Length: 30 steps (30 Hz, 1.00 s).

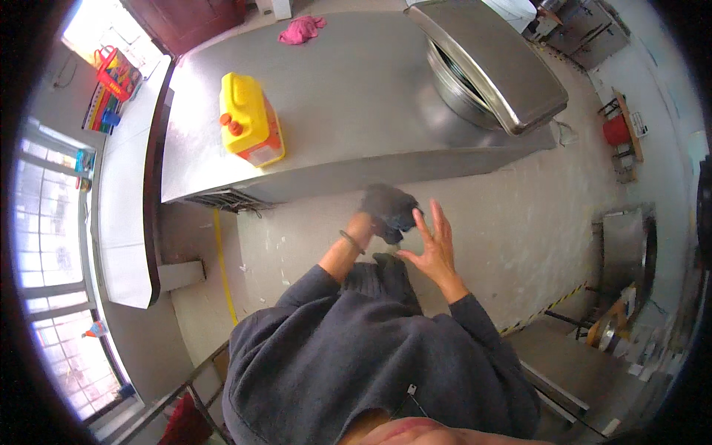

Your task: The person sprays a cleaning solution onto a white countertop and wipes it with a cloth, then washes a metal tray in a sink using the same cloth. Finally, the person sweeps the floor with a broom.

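Note:
In front of my body, over the floor, my left hand (364,225) is at a dark, blurred cloth-like item (389,208). That item covers most of the hand, so its fingers are hidden and I cannot tell whether it is worn or held. Just to the right, my right hand (435,245) is raised with its fingers spread and nothing in it; its thumb and index finger are close to the dark item. A bracelet circles my left wrist.
Beyond my hands stands a steel table (345,100) with a yellow jerrycan (250,122), a pink cloth (302,29) and a large metal basin (461,89) under a rectangular metal tray (489,61). A white counter (125,222) runs along the left.

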Each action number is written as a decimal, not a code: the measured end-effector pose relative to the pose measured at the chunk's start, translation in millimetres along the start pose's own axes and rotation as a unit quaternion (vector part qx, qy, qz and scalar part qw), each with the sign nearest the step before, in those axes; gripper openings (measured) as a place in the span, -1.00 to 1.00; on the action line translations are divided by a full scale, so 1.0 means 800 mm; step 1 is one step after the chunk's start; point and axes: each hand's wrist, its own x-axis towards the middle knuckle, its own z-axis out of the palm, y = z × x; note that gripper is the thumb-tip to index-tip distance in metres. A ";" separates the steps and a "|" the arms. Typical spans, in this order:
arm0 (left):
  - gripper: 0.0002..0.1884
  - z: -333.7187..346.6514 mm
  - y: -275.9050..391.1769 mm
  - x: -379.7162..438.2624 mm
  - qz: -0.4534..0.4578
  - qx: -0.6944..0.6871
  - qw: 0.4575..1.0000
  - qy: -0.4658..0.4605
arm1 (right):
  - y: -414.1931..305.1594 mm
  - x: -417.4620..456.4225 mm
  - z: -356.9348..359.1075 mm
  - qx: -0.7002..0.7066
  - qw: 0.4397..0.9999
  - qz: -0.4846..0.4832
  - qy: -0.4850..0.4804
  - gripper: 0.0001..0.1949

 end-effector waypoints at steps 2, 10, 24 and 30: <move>-0.57 0.046 0.006 0.014 -0.015 0.029 0.999 -0.042 | 0.018 0.042 0.001 -0.010 0.999 -0.037 -0.022 -0.04; -0.53 0.099 0.097 0.054 0.051 0.214 0.974 -0.049 | 0.132 0.162 0.043 0.287 0.953 -0.020 -0.092 -0.16; -0.58 -0.220 -0.026 -0.069 -0.038 0.102 0.917 0.384 | 0.296 0.357 0.233 -0.117 0.966 0.214 0.088 -0.17; -0.57 -0.270 -0.020 -0.083 -0.080 0.052 0.911 0.402 | 0.216 0.511 0.314 -0.067 0.989 0.086 0.097 -0.27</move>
